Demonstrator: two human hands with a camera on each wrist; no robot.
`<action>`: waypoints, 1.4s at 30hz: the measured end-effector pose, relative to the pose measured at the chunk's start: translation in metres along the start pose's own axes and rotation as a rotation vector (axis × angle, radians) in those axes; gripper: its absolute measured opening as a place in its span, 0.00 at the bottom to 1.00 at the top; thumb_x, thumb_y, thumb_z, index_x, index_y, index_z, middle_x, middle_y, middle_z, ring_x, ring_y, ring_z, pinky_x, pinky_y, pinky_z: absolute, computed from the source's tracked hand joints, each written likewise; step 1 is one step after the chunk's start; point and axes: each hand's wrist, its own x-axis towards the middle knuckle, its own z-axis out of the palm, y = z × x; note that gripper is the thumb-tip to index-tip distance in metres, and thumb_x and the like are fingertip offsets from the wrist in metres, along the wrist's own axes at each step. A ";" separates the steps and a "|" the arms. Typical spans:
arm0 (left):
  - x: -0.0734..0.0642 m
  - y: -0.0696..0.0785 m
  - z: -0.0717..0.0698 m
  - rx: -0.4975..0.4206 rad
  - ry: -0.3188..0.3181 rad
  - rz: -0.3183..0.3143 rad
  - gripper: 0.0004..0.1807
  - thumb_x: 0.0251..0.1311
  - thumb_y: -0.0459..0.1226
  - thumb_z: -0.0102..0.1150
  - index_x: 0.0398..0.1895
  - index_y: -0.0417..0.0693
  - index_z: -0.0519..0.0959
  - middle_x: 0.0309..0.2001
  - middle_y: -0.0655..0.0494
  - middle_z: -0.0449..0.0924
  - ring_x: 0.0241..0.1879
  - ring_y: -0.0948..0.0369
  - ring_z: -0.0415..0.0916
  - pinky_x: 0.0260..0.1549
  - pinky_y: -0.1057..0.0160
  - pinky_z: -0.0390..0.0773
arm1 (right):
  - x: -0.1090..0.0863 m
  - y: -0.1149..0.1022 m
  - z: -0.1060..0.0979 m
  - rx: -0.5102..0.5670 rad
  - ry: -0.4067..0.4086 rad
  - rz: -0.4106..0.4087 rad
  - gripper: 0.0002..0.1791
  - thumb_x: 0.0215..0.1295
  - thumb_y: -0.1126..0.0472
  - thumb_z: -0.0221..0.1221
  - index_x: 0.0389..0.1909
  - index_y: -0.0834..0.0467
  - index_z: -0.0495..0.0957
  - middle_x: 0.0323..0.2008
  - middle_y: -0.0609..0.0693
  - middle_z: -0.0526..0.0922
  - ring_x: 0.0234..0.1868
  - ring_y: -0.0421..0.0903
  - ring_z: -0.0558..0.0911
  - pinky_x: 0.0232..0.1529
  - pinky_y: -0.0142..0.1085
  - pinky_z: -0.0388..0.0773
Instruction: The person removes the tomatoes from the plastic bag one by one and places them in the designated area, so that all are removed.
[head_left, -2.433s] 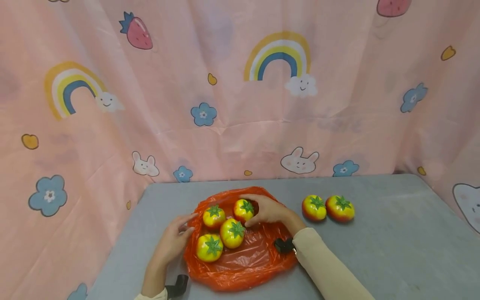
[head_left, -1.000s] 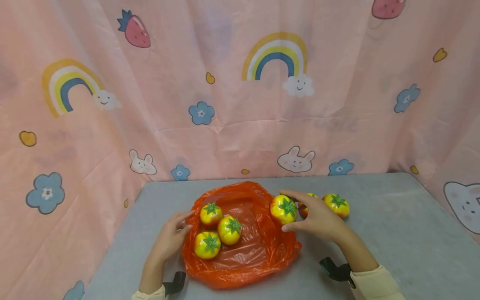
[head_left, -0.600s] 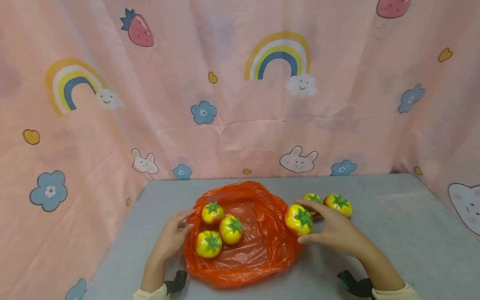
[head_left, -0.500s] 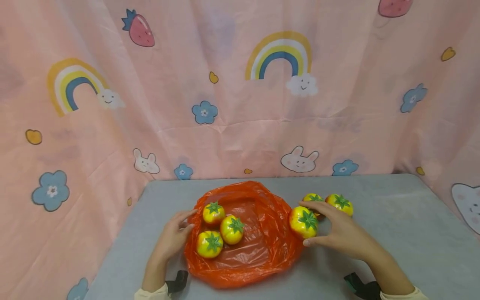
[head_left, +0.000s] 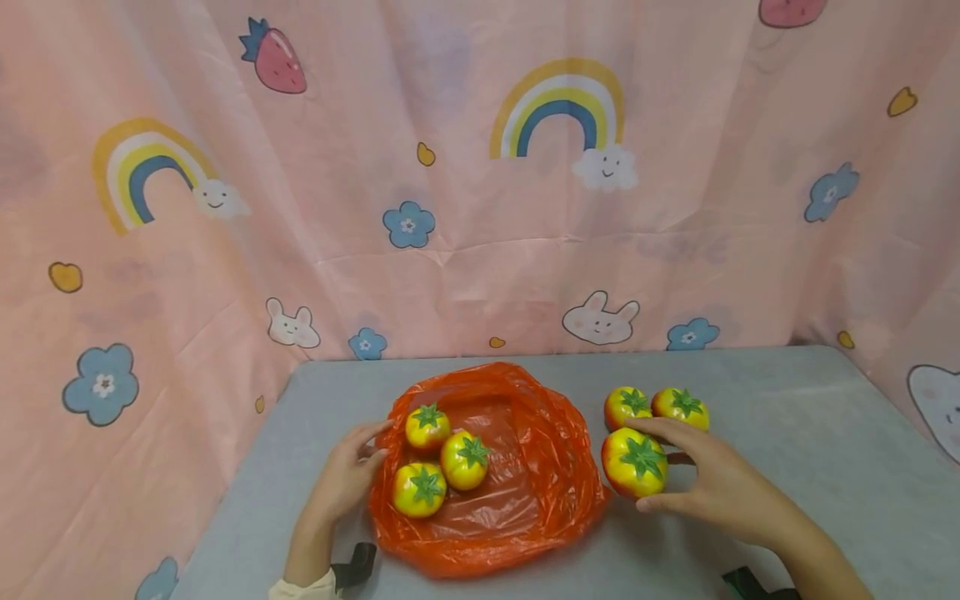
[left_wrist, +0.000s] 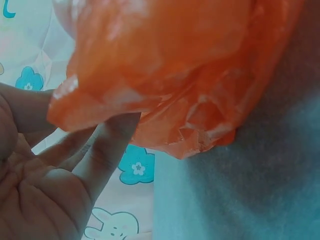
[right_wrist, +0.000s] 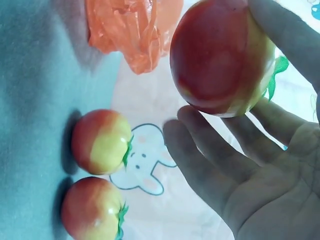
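My right hand (head_left: 723,487) pinches a yellow-and-red tomato (head_left: 633,463) with a green star-shaped top between thumb and fingers, just right of the orange plastic bag (head_left: 480,557). In the right wrist view, that tomato (right_wrist: 220,57) is held up off the table. At the bag's left side, my left hand (head_left: 345,471) holds its rim. The left wrist view has the bag's edge (left_wrist: 100,102) between thumb and fingers, part of the fingers hidden behind the film. Inside the spread-open bag lie three more tomatoes, at the back (head_left: 427,428), middle (head_left: 464,461) and front (head_left: 418,490).
Behind the held tomato, two similar tomatoes sit side by side on the grey table (head_left: 795,425), a left one (head_left: 626,406) and a right one (head_left: 680,407). A pink patterned curtain (head_left: 480,283) hangs along the table's far edge.
My right hand has taken one tomato from inside the bag and carried it right, past the bag's right rim and toward me. My left hand has stayed at the bag's left rim.
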 end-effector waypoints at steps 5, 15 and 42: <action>-0.001 0.000 0.001 0.001 -0.004 -0.029 0.24 0.67 0.30 0.57 0.66 0.54 0.75 0.65 0.49 0.74 0.54 0.50 0.78 0.51 0.49 0.84 | -0.003 0.002 -0.002 0.034 0.002 0.017 0.48 0.40 0.38 0.76 0.65 0.48 0.72 0.63 0.52 0.75 0.57 0.54 0.77 0.45 0.43 0.86; 0.000 0.000 0.004 0.019 -0.016 -0.047 0.24 0.68 0.32 0.57 0.66 0.56 0.75 0.65 0.50 0.74 0.55 0.51 0.77 0.52 0.49 0.83 | -0.004 0.012 0.001 0.047 0.027 0.062 0.52 0.41 0.41 0.77 0.69 0.50 0.67 0.68 0.61 0.66 0.59 0.60 0.74 0.50 0.50 0.84; 0.001 -0.002 0.004 0.005 -0.011 -0.025 0.24 0.67 0.30 0.56 0.66 0.54 0.75 0.65 0.50 0.74 0.55 0.51 0.76 0.50 0.51 0.84 | 0.006 0.100 -0.039 -0.034 0.247 0.260 0.52 0.60 0.41 0.67 0.76 0.63 0.55 0.70 0.75 0.59 0.60 0.72 0.67 0.53 0.66 0.71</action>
